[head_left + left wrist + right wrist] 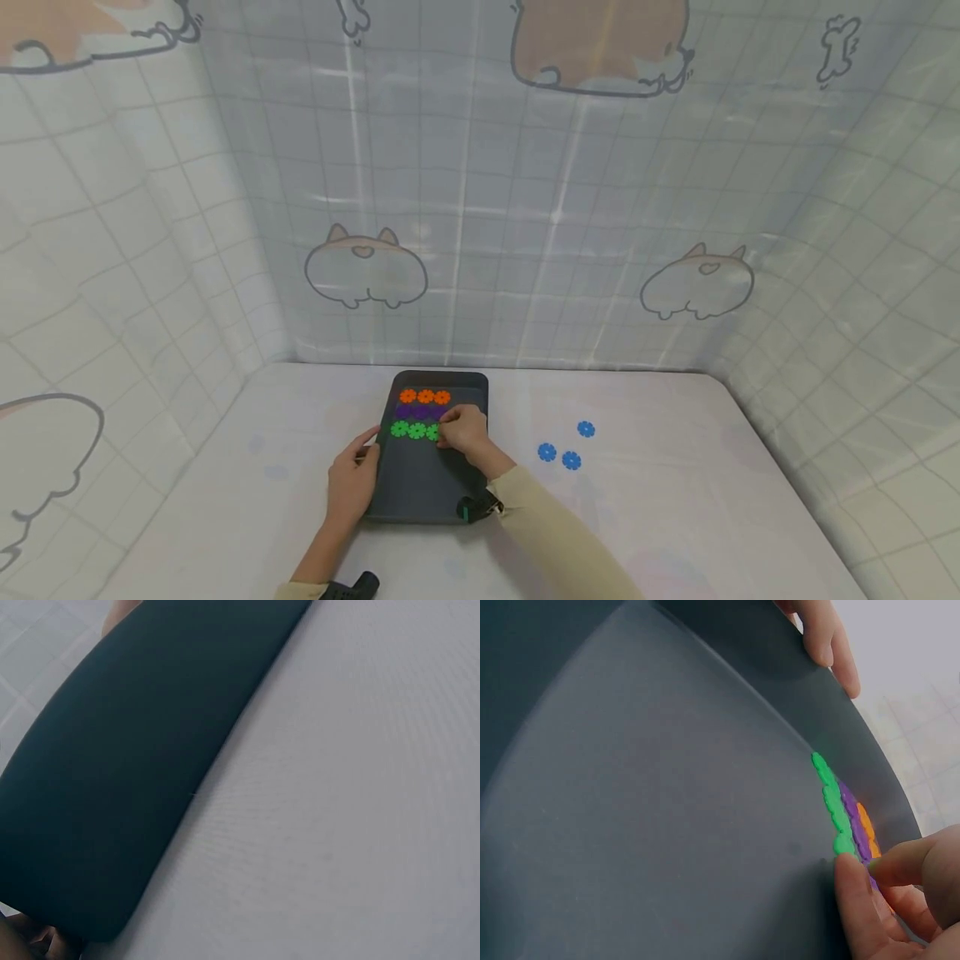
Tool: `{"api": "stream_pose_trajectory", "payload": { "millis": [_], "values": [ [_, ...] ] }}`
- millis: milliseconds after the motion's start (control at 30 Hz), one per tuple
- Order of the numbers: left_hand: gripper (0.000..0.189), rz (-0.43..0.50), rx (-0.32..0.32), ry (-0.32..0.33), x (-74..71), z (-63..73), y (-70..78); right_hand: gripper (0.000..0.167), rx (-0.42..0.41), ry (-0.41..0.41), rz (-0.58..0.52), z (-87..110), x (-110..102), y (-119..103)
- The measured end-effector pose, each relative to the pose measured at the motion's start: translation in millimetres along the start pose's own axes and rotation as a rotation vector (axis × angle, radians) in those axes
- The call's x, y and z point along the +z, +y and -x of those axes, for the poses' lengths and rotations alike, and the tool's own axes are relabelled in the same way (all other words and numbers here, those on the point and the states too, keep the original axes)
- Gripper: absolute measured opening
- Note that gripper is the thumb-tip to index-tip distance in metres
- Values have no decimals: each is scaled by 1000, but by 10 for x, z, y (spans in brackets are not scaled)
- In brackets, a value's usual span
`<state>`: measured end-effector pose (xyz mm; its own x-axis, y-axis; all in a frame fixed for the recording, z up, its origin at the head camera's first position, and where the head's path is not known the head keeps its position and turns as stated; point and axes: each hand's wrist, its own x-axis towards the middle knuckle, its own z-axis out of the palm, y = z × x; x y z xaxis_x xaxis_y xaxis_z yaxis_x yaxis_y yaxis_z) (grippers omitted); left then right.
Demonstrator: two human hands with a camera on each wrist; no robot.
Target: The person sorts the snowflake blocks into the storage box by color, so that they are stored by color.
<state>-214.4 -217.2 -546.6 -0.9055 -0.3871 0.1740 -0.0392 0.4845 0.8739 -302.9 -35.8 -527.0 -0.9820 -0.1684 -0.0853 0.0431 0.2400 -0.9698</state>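
Note:
A dark rectangular tray (420,492) lies on the table. Its far part bears rows of flower-shaped pieces: orange (425,397), purple (422,412) and green (417,431). My right hand (467,433) is at the right end of the green row, with thumb and finger pinching a green flower-shaped piece (872,864), mostly covered by the fingertips. My left hand (352,479) holds the tray's left rim, its thumb over the rim in the right wrist view. The left wrist view shows mainly the tray's outer wall (135,765).
Three blue flower-shaped pieces (572,460) lie loose on the white tabletop (660,483) to the right of the tray. A tiled-pattern sheet with cartoon animals (525,208) encloses the back and both sides. Dark devices (480,506) are strapped at the wrists.

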Motion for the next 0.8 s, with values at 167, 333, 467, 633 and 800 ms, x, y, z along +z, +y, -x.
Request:
{"api": "stream_pose_trajectory", "payload": {
  "millis": [167,333,467,633,800],
  "values": [
    [34,-6,-2,0,3,-1,12,12,12,-18,-3,12,-27,-74],
    [34,-10,-2,3,-7,2,20,12,7,-53,-39,35,-56,-155],
    [34,-14,-2,5,-16,-1,15,12,-8,-91,-67,74,-108,-222],
    [34,-10,1,-2,-16,-2,22,13,-24,-133,-63,133,-204,-262],
    [34,-14,-1,7,-15,3,28,10,-32,-163,-36,223,-333,-295]
  ]
}}
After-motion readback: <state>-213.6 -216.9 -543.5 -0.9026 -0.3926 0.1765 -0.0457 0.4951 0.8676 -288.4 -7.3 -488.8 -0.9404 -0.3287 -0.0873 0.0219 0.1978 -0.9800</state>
